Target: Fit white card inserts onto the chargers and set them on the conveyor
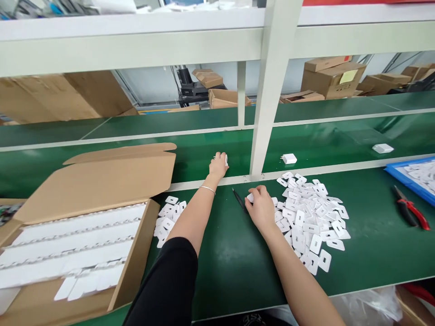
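Clearly, flat white cards dominate: smooth, round-cornered rectangles, many cut with a narrow slot, strewn in an overlapping heap (311,228) on the matte green table (234,271). Beyond runs a glossier green strip (200,151), bearing a boxy white plug (290,158) with metal prongs and, farther right, another white block (383,148).

The left hand (218,166), above a thin bracelet (208,188), reaches over that strip with fingers curled round a small white piece (226,160), mostly hidden; its edge peeps out at the hand's three o'clock. The right hand (261,210) is bent over the table, a pale bit (250,197) showing by thumb and forefinger at ten o'clock; whether it is pinched or merely touched, I cannot tell.

From the right hand, the heap spreads at three o'clock, touching the fingers' side, and a slim black pen (239,198) lies near at ten. Rubbery red-and-black pliers (407,213) rest well apart at three, below a blue plastic tray (403,177). From the left hand, a smaller pile of cards (169,222) sits at seven o'clock, and an open corrugated box (134,258) of white rows at eight.
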The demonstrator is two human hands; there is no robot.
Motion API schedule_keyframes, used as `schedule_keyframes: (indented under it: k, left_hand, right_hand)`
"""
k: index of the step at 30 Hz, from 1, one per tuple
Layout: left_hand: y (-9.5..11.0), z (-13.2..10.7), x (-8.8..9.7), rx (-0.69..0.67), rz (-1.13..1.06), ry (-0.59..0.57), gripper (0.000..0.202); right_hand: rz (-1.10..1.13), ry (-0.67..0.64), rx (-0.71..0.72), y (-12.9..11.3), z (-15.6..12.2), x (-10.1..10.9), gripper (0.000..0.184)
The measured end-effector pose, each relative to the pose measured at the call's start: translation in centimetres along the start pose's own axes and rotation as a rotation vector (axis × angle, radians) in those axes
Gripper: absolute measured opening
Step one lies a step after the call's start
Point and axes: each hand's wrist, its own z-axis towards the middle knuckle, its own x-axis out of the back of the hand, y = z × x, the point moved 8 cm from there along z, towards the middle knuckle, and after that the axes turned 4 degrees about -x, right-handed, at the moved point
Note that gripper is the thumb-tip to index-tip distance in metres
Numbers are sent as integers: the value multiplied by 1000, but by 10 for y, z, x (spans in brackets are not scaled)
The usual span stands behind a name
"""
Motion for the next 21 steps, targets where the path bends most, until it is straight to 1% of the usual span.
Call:
schedule_keyframes:
  k: [1, 3, 5, 7, 8, 11, 13, 14, 16, 18, 19, 21]
  left_hand:
    - [3, -3, 0, -22, -11, 1, 54]
    - [7, -17, 4, -58, -26, 19, 47]
    - [5, -40, 8, -76, -24, 43, 45]
    - [0, -72, 8, -110, -21, 66, 44]
    - [-3, -89, 7, -141, -26, 76, 43]
    - [-9, -142, 0, -291, -68, 103, 38]
    - [-14, -172, -3, -371, -105, 122, 38]
    - [-17, -185, -2, -390, -135, 144, 39]
    - [-24, -205, 8, -384, -247, 217, 40]
    - [-30, -221, 24, -342, -412, 302, 36]
    - [-32, -229, 32, -325, -495, 339, 34]
    - [-30, -241, 47, -336, -611, 397, 31]
  right_hand:
    - [21, 6, 5, 0, 0, -1, 32]
    - [81, 21, 22, 0, -2, -3, 43]
    - [151, 31, 49, -2, -3, -4, 56]
    - [226, 37, 56, -7, -5, -3, 60]
    - [268, 45, 42, -9, -6, -2, 58]
    - [433, 82, -15, -15, -11, 3, 44]
    - [562, 106, -6, -22, -15, 8, 36]
    - [621, 115, 8, -26, -17, 11, 32]
    - [719, 126, 30, -32, -19, 15, 22]
    - [794, 114, 37, -36, -20, 18, 8]
    - [823, 102, 36, -38, -20, 20, 7]
    - [848, 86, 24, -40, -21, 24, 18]
